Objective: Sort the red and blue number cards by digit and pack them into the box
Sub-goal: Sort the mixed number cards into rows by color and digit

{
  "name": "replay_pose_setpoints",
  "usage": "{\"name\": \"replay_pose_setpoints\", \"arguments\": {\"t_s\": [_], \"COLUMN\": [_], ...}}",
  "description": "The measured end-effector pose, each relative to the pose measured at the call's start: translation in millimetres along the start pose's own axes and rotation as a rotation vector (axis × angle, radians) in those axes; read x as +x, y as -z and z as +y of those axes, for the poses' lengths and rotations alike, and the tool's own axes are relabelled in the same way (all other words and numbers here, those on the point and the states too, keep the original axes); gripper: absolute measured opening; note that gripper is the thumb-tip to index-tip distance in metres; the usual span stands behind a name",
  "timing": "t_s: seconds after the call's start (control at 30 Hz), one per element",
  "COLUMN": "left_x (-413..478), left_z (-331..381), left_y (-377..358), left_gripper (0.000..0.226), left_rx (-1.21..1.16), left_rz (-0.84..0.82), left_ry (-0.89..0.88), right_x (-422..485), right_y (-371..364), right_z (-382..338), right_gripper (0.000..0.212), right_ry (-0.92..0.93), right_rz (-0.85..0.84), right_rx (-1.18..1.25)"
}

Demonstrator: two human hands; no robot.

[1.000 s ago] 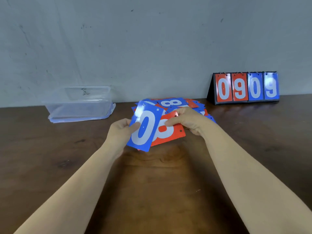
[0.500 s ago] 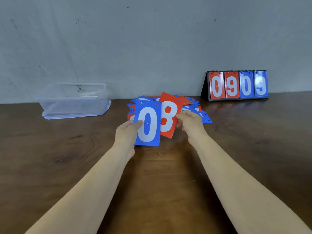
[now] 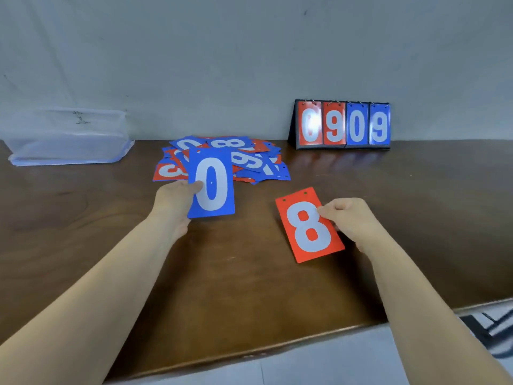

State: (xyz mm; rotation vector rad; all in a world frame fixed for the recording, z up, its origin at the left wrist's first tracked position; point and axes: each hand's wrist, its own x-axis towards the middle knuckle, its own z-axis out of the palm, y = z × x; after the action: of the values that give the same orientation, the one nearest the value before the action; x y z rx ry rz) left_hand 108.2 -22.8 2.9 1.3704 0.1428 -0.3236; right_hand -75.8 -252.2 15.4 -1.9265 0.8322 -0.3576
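Note:
My left hand (image 3: 173,200) pinches a blue card with a white 0 (image 3: 211,184) by its left edge, upright, in front of the pile. My right hand (image 3: 351,220) pinches a red card with a white 8 (image 3: 309,225) by its right edge, low over the table to the right of centre. Behind the blue card lies a loose pile of red and blue number cards (image 3: 249,159), overlapping each other. A clear plastic box (image 3: 66,136) stands at the far left against the wall.
A black flip scoreboard (image 3: 342,125) showing 0 9 0 9 stands at the back right by the wall. The wooden table (image 3: 249,287) has its front edge close to me, with floor beyond at lower right.
My right hand has carried the red 8 card away from the blue 0, rightward and toward me. My left hand still holds the blue 0 in front of the pile.

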Motion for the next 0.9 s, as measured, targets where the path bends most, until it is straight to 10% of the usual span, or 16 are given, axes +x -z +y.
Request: {"name": "replay_pose_setpoints", "arguments": {"t_s": [0.53,0.9], "left_x": [-54.1,-61.0], "left_z": [-22.1,-28.6], "left_y": [-46.3,-56.9], "left_gripper": [0.026,0.019], "left_rx": [0.066,0.072], "left_rz": [0.068,0.096], "left_ry": [-0.053,-0.039], "right_x": [-13.3,2.1], "right_y": [58.0,59.6], "right_z": [67.3,63.3], "right_gripper": [0.024,0.026], "right_ry": [0.329,0.392], "right_rz": [0.283,-0.012], "right_rx": [-0.661,-0.931]}}
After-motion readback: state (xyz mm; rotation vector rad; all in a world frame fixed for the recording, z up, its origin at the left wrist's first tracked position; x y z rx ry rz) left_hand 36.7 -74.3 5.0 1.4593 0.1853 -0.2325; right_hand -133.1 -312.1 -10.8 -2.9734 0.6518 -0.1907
